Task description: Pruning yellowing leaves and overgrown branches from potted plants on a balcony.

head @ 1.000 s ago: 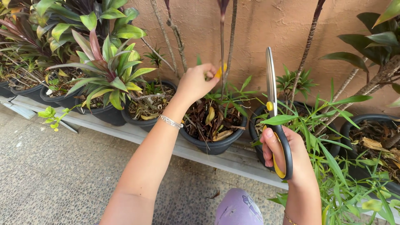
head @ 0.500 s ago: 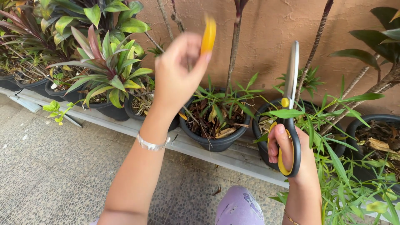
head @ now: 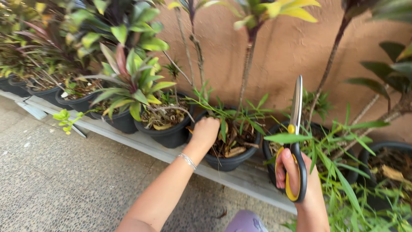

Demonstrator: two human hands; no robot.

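Observation:
My left hand [head: 205, 132] reaches down over the near rim of a black pot [head: 234, 161] full of dry brown leaves and thin green shoots. Its fingers curl into the pot and are hidden, so what they hold cannot be made out. A silver bracelet [head: 187, 160] sits on that wrist. My right hand [head: 296, 177] grips scissors [head: 295, 116] with black and yellow handles, blades closed and pointing straight up, in front of the neighbouring pot on the right. A tall thin stem [head: 246, 71] rises from the middle pot.
A row of black pots [head: 165, 134] with green and reddish plants stands on a low grey ledge [head: 128, 139] against a tan wall [head: 283, 47]. Bushy green leaves [head: 343, 180] crowd the right side. Pebbled paving [head: 47, 180] lies in front.
My left hand, which held a yellow leaf high up, has dropped into the middle pot; the leaf is out of sight. The view tilted up and the scissors stayed upright.

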